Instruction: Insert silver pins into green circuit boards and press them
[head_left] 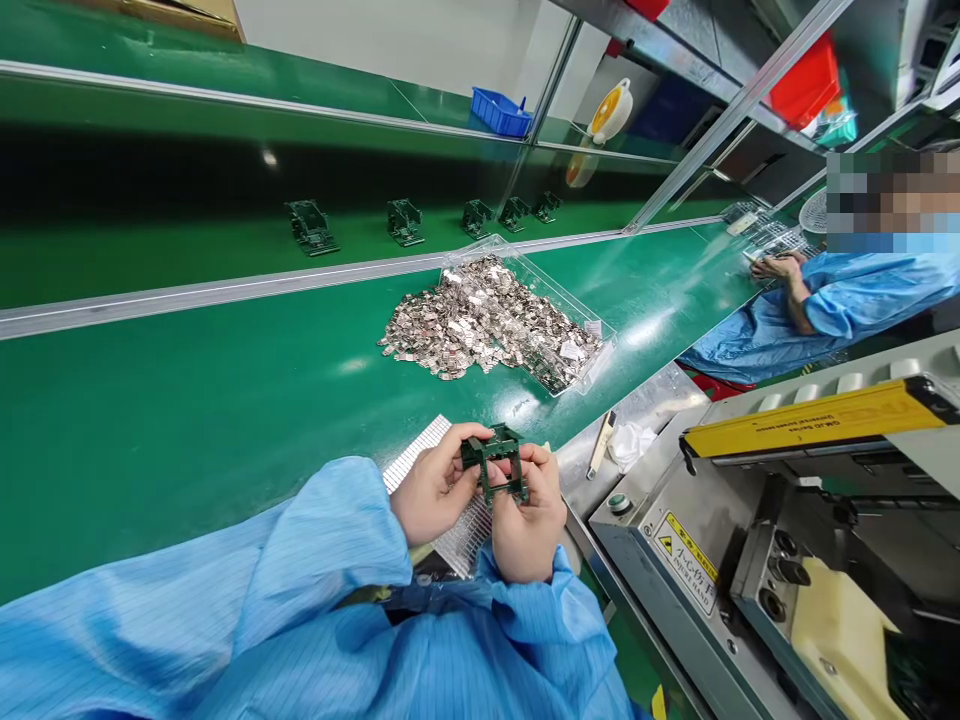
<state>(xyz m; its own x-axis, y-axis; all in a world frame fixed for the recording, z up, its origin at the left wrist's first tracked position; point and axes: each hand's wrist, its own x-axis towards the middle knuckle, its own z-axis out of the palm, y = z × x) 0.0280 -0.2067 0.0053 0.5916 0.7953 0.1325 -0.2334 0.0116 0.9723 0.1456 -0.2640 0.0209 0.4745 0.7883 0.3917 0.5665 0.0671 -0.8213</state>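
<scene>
Between my two hands is a dark green moulded plastic frame (501, 450) with an open middle. The fingers of my left hand (436, 490) are closed on its left side. My right hand (534, 520) grips its right side, with the thumb up against the lower part. Below the hands lies a white gridded tray or sheet (463, 535), partly covered by my hands and sleeves. Beyond them, a heap of small silvery metal parts (450, 325) spills out of a tipped clear plastic box (581, 375) onto the green bench (225, 400).
Several similar green frames (405, 222) stand in a row along the back ledge. At right are a machine (675, 520) with a yellow sensor bar (817, 420), a cutter knife (601, 445) and crumpled white tissue (631, 445). A co-worker in blue (862, 290) works farther right.
</scene>
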